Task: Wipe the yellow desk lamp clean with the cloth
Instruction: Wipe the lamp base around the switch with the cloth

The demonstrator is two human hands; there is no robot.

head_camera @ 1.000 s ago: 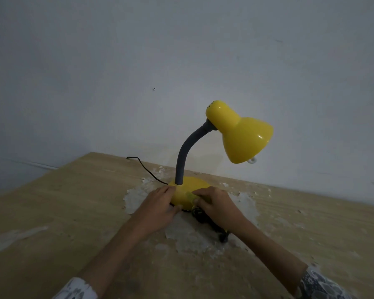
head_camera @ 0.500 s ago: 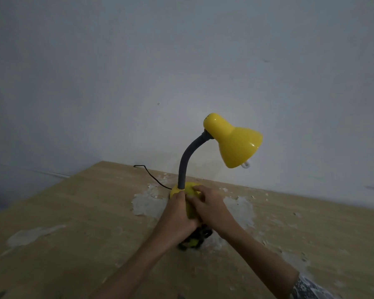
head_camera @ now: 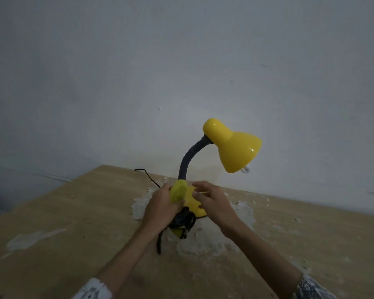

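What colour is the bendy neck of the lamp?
Dark grey. The bendy neck curves between the yellow base and yellow shade, seen clearly in the head view.

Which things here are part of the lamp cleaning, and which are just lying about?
Part of the job:
yellow desk lamp
yellow-green cloth, gripped by the left hand
right hand, beside the lamp base

Just lying about:
black cord
white flaky patches on the wooden table

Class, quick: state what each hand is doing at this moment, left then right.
Left hand: closed, gripping the yellow-green cloth beside the lamp base.
Right hand: open, fingers loosely spread over the base, holding nothing.
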